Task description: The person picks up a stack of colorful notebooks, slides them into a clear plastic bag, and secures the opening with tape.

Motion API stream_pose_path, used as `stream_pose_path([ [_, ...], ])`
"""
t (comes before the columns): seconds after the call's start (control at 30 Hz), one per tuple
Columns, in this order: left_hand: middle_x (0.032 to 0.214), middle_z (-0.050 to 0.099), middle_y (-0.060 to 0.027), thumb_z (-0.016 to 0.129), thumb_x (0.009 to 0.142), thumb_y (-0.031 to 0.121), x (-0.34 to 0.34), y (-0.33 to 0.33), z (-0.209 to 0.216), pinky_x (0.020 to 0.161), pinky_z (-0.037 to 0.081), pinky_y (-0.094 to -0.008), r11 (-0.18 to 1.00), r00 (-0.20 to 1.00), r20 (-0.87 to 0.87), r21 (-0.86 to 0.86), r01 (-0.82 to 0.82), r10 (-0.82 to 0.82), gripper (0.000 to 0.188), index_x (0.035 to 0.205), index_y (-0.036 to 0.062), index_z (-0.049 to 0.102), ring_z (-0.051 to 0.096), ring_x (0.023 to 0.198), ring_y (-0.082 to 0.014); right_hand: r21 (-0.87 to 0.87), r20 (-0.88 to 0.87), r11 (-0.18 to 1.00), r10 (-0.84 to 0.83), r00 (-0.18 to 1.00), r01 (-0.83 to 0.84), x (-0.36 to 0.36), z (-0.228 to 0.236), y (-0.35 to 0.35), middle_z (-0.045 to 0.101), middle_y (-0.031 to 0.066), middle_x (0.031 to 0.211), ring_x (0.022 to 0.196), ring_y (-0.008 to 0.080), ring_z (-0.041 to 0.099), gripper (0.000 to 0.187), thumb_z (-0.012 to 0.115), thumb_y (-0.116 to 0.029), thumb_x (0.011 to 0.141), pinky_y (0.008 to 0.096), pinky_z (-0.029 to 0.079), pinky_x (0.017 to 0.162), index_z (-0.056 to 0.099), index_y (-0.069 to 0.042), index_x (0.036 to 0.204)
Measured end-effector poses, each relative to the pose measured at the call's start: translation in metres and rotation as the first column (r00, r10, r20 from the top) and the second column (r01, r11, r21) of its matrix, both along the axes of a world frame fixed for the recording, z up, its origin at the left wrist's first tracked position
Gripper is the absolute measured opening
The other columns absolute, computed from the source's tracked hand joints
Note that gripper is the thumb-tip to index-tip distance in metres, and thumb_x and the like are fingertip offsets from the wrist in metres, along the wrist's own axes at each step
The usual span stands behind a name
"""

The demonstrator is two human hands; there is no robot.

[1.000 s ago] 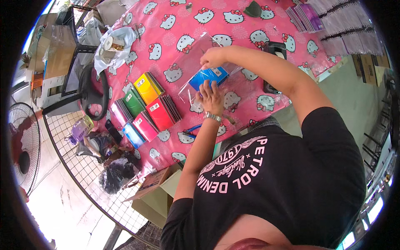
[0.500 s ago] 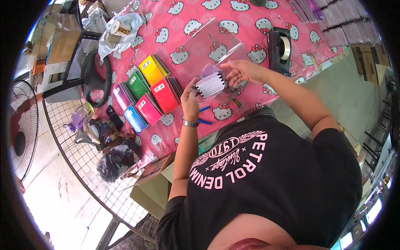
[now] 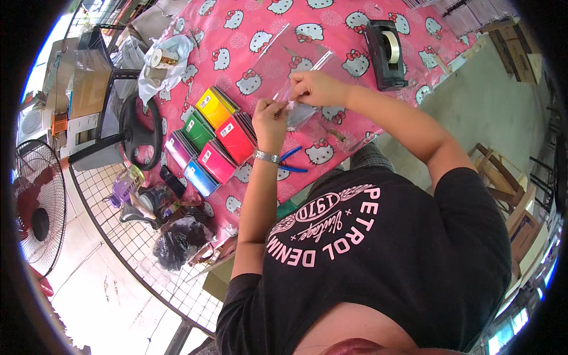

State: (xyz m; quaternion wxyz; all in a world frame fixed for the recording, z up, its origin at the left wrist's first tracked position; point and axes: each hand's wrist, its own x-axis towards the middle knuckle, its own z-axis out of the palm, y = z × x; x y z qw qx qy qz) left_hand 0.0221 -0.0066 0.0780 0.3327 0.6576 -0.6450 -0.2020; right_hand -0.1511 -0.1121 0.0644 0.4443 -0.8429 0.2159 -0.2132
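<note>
My left hand [image 3: 271, 121], with a metal watch band on the wrist, has its fingers pinched at the edge of a clear plastic bag [image 3: 290, 99]. Close on its right, my right hand [image 3: 316, 89] also has thumb and fingers closed on the thin plastic. Below the hands shows a greyish, shiny bundle [image 3: 302, 116]; glare and plastic hide its details. More clear plastic sheets [image 3: 278, 56] lie flat just beyond. To the left sit spiral notebooks in yellow [image 3: 216, 106], red [image 3: 234, 141], green [image 3: 198, 131], purple [image 3: 180, 148], pink [image 3: 216, 161] and blue [image 3: 201, 177].
Blue-handled pliers [image 3: 291, 161] lie near the table's front edge. A black tape dispenser [image 3: 384, 56] stands at the right. Stacked spiral-bound items [image 3: 467, 15] fill the far right corner. At left are a steering-wheel-like black ring [image 3: 141, 133], a phone [image 3: 172, 181] and a fan [image 3: 40, 219].
The white spiral-bound bundle, held up in my left hand before, is now lower and mostly covered. My right hand has moved left and closed on the plastic beside my left hand.
</note>
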Motion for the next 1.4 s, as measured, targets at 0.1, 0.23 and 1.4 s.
stream_pose_path([
  [0.1,0.086,0.059,-0.0114,0.061,0.073,-0.002,-0.007,0.016,0.004,0.060,0.047,-0.0305,0.998,0.993,0.105,-0.017,0.063,-0.061,0.025,0.096,0.0025,0.067,0.058,0.068,-0.0227,0.102,-0.026,0.991,0.092,0.995,-0.089,-0.019,0.016,0.012,0.057,0.0073,0.091,0.079,0.0228,0.056,0.024,0.068,-0.014,0.070,0.0364,0.046,0.069,0.066,-0.004,0.092],
  [0.23,0.108,0.057,-0.0143,0.062,0.068,-0.004,-0.003,0.030,0.027,0.083,0.047,-0.0370,0.946,0.942,0.090,0.008,0.323,-0.323,0.042,0.110,0.0005,0.061,0.056,0.096,-0.0299,-0.236,0.044,0.964,0.140,0.989,-0.126,-0.041,0.026,0.023,0.059,0.0093,0.100,0.090,0.0263,0.057,0.031,0.070,-0.017,0.069,0.0366,0.048,0.081,0.063,-0.003,0.096],
  [1.4,0.081,0.066,-0.0042,0.071,0.068,0.003,-0.019,0.035,-0.013,0.066,0.046,-0.0352,0.980,0.978,-0.114,-0.072,-0.186,0.177,0.028,0.094,0.0096,0.069,0.059,0.071,-0.0233,-0.071,-0.324,0.967,-0.254,0.911,0.245,0.006,0.030,0.062,0.059,0.0145,0.112,0.094,0.0284,0.060,0.053,0.057,-0.011,0.082,0.0424,0.040,0.079,0.039,-0.013,0.132],
])
